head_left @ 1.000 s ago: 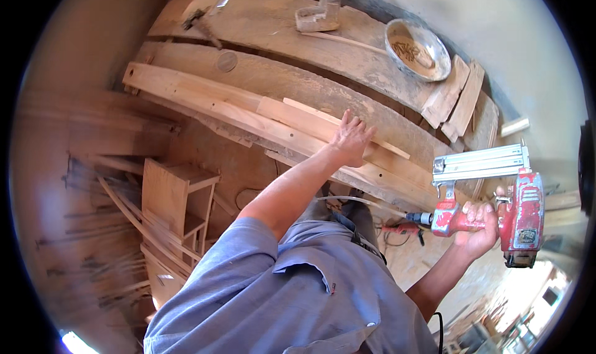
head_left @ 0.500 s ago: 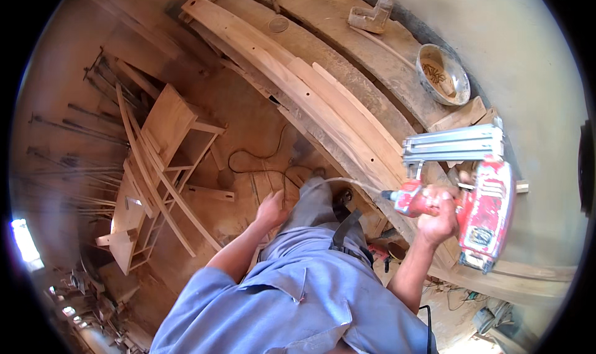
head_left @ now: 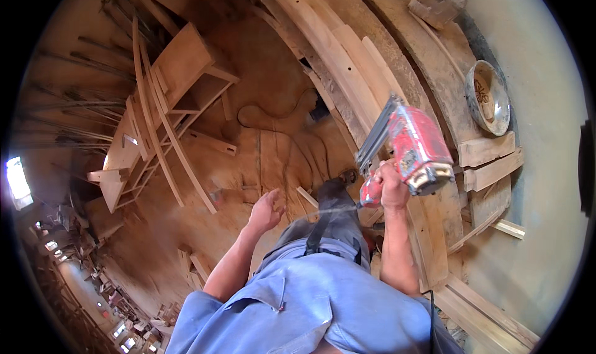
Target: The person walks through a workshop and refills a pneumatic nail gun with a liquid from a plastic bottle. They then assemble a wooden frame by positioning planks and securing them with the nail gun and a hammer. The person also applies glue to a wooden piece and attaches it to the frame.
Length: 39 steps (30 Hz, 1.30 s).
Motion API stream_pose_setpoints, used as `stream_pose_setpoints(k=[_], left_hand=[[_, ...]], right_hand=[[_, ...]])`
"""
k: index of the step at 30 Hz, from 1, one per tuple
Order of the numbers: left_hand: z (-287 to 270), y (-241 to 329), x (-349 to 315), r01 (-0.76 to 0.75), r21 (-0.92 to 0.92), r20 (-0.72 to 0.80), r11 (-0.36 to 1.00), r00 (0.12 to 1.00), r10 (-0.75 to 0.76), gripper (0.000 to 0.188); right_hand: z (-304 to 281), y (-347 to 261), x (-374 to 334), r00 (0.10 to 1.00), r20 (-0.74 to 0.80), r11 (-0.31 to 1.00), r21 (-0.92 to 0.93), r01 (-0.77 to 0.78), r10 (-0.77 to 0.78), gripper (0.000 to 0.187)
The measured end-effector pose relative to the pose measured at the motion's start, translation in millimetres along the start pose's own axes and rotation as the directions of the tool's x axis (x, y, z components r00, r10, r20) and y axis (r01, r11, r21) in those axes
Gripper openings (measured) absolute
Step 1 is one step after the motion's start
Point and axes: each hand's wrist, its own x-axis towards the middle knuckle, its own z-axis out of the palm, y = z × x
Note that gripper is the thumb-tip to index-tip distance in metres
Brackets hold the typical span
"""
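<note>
My right hand (head_left: 392, 187) is wrapped round the handle of a red nail gun (head_left: 423, 144) with a silver magazine. The tool is held above the near part of a long wooden workbench (head_left: 442, 99), its magazine slanting over the boards. From the end of its handle a thin air hose (head_left: 335, 210) runs left across my legs. On the bench under the tool lie long pale planks (head_left: 347, 46) with small dark holes. My left hand (head_left: 266, 212) hangs free over the floor in front of my body, fingers loosely apart, holding nothing.
A metal bowl (head_left: 503, 110) with nails stands by the wall, near wood offcuts (head_left: 487, 149). At the left stands a wooden furniture frame (head_left: 181, 59) with long curved strips (head_left: 148, 108) leaning on it. A dark cable (head_left: 273, 115) loops over the dusty floor.
My view has turned and shifted. The nail gun, still in my right hand, has swung round so its magazine now slants up and away. My left hand's fingers have spread.
</note>
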Motion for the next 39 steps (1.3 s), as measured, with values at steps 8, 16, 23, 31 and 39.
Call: stream_pose_setpoints(k=[8,16,23,31,39], left_hand=[[-38.8,-19.5,-7.4,0.108,0.144,-0.006,0.984,0.994,-0.108,0.059],[-81.4,12.6,44.6,-0.119,0.279,-0.116,0.953,0.981,0.156,0.054],[-149.9,201.5,210.9,-0.734,0.330,-0.033,0.593,0.619,0.785,0.055],[-90.0,402.1,363.2,-0.985,0.173,0.689,0.007,0.126,0.714,0.036],[-2.2,427.5,433.4,-0.989,0.140,0.838,-0.047,0.093,0.538,0.018]], right_hand=[[18.4,31.9,13.0,0.993,-0.120,0.989,-0.147,-0.009,-0.009,0.010],[25.0,-19.4,19.6,0.972,-0.193,0.987,0.110,-0.113,0.133,0.007],[31.4,-68.2,56.7,0.915,-0.391,0.932,0.359,0.057,0.095,0.027],[83.7,-72.2,50.3,0.531,-0.828,0.760,0.460,0.459,0.180,0.042],[126.4,-110.4,59.6,0.115,-0.915,0.844,0.402,0.356,0.387,0.045]])
